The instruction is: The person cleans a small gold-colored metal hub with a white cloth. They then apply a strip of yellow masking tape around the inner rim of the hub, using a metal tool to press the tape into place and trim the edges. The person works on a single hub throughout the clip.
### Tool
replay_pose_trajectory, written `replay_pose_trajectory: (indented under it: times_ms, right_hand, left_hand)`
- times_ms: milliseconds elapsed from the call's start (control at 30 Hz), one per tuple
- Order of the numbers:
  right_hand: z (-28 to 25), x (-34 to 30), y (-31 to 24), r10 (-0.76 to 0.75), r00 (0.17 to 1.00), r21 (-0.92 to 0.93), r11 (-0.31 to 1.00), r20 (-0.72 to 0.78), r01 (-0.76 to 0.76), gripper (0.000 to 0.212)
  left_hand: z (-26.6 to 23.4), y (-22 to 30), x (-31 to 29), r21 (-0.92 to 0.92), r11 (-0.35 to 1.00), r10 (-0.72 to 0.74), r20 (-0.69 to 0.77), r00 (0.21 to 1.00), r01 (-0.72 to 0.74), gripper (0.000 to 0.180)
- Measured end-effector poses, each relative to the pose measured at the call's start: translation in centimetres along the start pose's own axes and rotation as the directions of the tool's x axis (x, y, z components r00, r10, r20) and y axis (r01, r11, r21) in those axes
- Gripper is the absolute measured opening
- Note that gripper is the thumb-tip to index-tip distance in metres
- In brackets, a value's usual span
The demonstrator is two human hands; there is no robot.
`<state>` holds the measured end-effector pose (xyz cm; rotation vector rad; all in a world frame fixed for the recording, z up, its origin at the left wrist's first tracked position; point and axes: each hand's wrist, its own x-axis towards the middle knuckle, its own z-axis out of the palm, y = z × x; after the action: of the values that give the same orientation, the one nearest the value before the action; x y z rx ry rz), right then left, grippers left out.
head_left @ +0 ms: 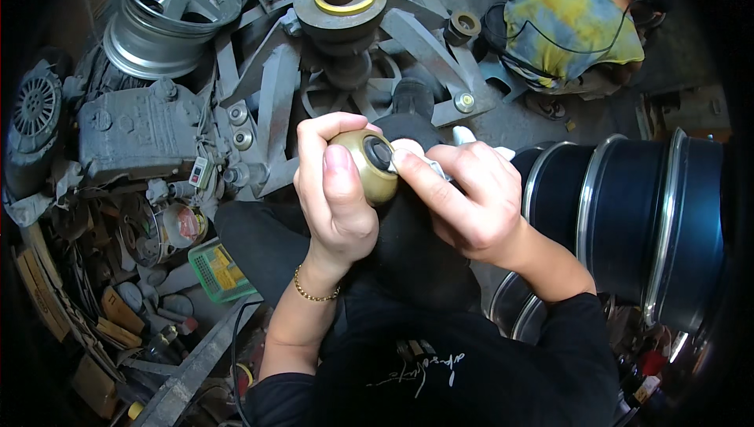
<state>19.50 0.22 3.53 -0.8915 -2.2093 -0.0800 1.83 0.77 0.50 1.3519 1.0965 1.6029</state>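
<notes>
My left hand is wrapped round a rounded gold-coloured cap-like piece with a dark round centre facing right. My right hand pinches a crumpled white cloth; part of it sticks out above the knuckles. The right fingertips press at the edge of the dark centre. Both hands are above my dark-trousered legs. Exactly what the cloth covers at the fingertips is hidden.
Ahead stands a grey metal frame with a shaft and yellow ring. A silver wheel rim lies at far left, near a dusty motor housing. Dark rims are stacked at right. A green basket sits left; another person crouches far right.
</notes>
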Motion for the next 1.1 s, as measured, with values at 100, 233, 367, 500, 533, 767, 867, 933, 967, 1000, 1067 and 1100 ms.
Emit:
replay_pose_trajectory:
  times_ms: [100, 233, 367, 500, 533, 767, 867, 933, 967, 1000, 1067, 1100]
  right_hand:
    - [0.1, 0.2, 0.2, -0.014, 1.0, 0.038, 0.999, -0.018, 0.014, 0.043]
    - [0.2, 0.9, -0.2, -0.042, 0.999, -0.01, 0.999, -0.02, 0.042, 0.041]
    - [1.0, 0.0, 1.5, -0.097, 0.994, 0.005, 0.995, -0.052, 0.097, 0.04]
    - [0.5, 0.6, 1.6, -0.101, 0.995, 0.014, 0.995, -0.003, 0.101, 0.041]
    - [0.4, 0.6, 1.5, -0.099, 0.995, 0.008, 0.995, -0.005, 0.099, 0.041]
    - [0.3, 0.1, 0.9, -0.039, 0.999, 0.045, 0.998, 0.003, 0.038, 0.04]
    - [0.2, 0.0, 0.5, -0.034, 0.999, 0.046, 0.998, -0.01, 0.034, 0.04]
    - [-0.4, 0.2, 0.2, -0.052, 0.998, 0.051, 0.997, -0.019, 0.052, 0.041]
    - [-0.6, 0.3, 0.0, -0.06, 0.998, 0.052, 0.997, -0.027, 0.061, 0.041]
    - [-0.9, 0.3, -0.1, -0.068, 0.997, 0.053, 0.996, -0.035, 0.07, 0.042]
    - [-1.7, 0.2, -0.4, -0.078, 0.997, 0.051, 0.996, 0.001, 0.078, 0.042]
    - [-1.9, -0.1, -0.6, -0.071, 0.997, 0.061, 0.996, 0.009, 0.071, 0.041]
  left_hand:
    - [-0.4, 0.4, 0.0, -0.022, 0.998, -0.065, 0.065, 0.996, 0.066, 0.044]
    - [-0.2, -0.3, 0.1, -0.13, 0.989, -0.055, 0.071, 0.996, 0.064, 0.046]
    - [-0.7, -1.2, 0.4, -0.299, 0.949, -0.064, 0.122, 0.99, 0.098, 0.044]
    - [-1.5, -1.2, 1.1, -0.264, 0.946, -0.132, 0.223, 0.966, 0.19, 0.05]
    - [-1.4, -1.2, 0.9, -0.216, 0.966, -0.101, 0.177, 0.979, 0.139, 0.053]
    - [-0.9, -3.0, -1.5, -0.031, 0.941, 0.339, 0.055, 0.939, -0.337, 0.08]
    - [-1.1, -3.3, -1.7, 0.021, 0.923, 0.382, 0.077, 0.921, -0.384, 0.079]
    - [-1.0, -3.0, -1.2, -0.05, 0.897, 0.441, 0.061, 0.896, -0.438, 0.077]
    - [-0.8, -2.8, -1.0, -0.106, 0.887, 0.456, 0.046, 0.889, -0.45, 0.076]
    - [-0.6, -2.6, -0.9, -0.161, 0.873, 0.47, 0.029, 0.882, -0.46, 0.076]
    - [-0.7, -2.2, -1.3, -0.33, 0.88, 0.39, 0.094, 0.916, -0.341, 0.071]
    - [-0.9, -2.3, -1.6, -0.345, 0.888, 0.364, 0.128, 0.923, -0.303, 0.068]
